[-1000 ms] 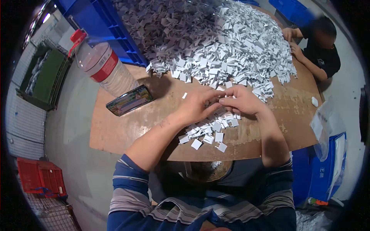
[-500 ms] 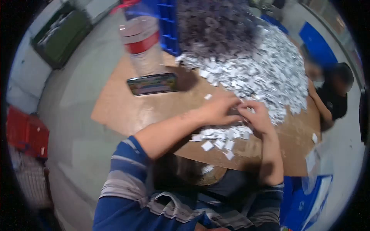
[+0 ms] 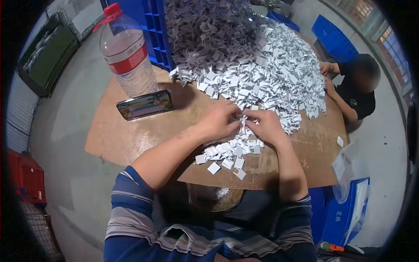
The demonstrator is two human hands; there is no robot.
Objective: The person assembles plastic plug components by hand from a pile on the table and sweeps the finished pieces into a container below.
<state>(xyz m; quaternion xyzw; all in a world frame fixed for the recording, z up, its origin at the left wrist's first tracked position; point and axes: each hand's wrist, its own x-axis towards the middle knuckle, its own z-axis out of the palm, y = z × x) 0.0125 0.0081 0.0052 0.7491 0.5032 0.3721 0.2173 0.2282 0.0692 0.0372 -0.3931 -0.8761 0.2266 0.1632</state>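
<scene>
My left hand [image 3: 221, 120] and my right hand [image 3: 265, 125] meet over the front of the table, fingertips nearly touching. Both are closed in a pinch on a small white plastic piece [image 3: 243, 121], partly hidden by the fingers. Just below them lies a small cluster of flat white square pieces [image 3: 227, 153]. Beyond my fingers spreads a large heap of similar white pieces [image 3: 279, 74], its back part in shadow.
A brown tabletop [image 3: 118, 135] carries a large water bottle [image 3: 133, 65] and a propped phone [image 3: 145, 105]. A blue crate [image 3: 156, 35] stands behind. Another person [image 3: 355, 87] sits at the heap's right side. A blue bin [image 3: 345, 214] and a bowl-like container [image 3: 214, 201] are below the edge.
The whole scene has shifted left and slightly downward in places as my head turned, and the picture is sharper. My hands remain together, pinching over the small cluster.
</scene>
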